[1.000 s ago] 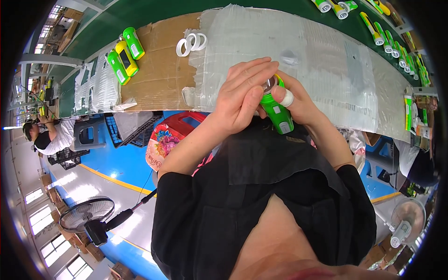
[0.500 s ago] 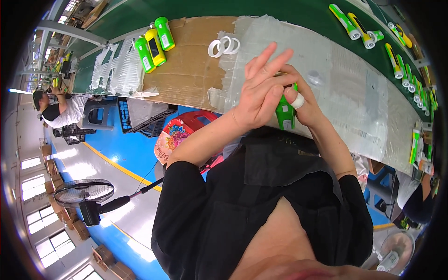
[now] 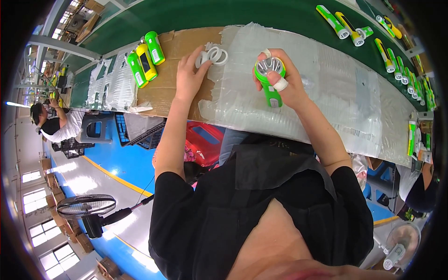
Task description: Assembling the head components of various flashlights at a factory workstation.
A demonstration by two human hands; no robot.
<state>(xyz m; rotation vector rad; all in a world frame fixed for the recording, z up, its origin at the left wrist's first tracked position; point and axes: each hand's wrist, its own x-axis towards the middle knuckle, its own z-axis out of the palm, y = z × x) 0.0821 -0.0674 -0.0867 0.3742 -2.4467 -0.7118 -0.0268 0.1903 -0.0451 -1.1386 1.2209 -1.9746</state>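
My right hand [image 3: 291, 81] grips a green flashlight [image 3: 274, 97] upright over the plastic-covered part of the bench, its silvery reflector facing up. White wraps cover the thumb and a fingertip of that hand. To the left, my left hand [image 3: 189, 79] is at a small group of white rings [image 3: 215, 55] on the cardboard. Its thumb and fingers are apart, with the edge of a ring between them; whether they touch it I cannot tell. Left of this hand lie two green flashlights [image 3: 154, 48] and a yellow one [image 3: 146, 63] side by side.
Clear plastic [image 3: 326, 79] and brown cardboard [image 3: 163, 88] cover the near bench. Several green and yellow flashlights [image 3: 392, 58] line the green surface [image 3: 200, 14] at far right. A red stool [image 3: 203, 142], black crate [image 3: 140, 133] and fan [image 3: 86, 207] stand below; a co-worker [image 3: 63, 116] sits far left.
My hands have come apart. The left one has moved left to the white rings; the right one keeps the flashlight, whose reflector end now shows.
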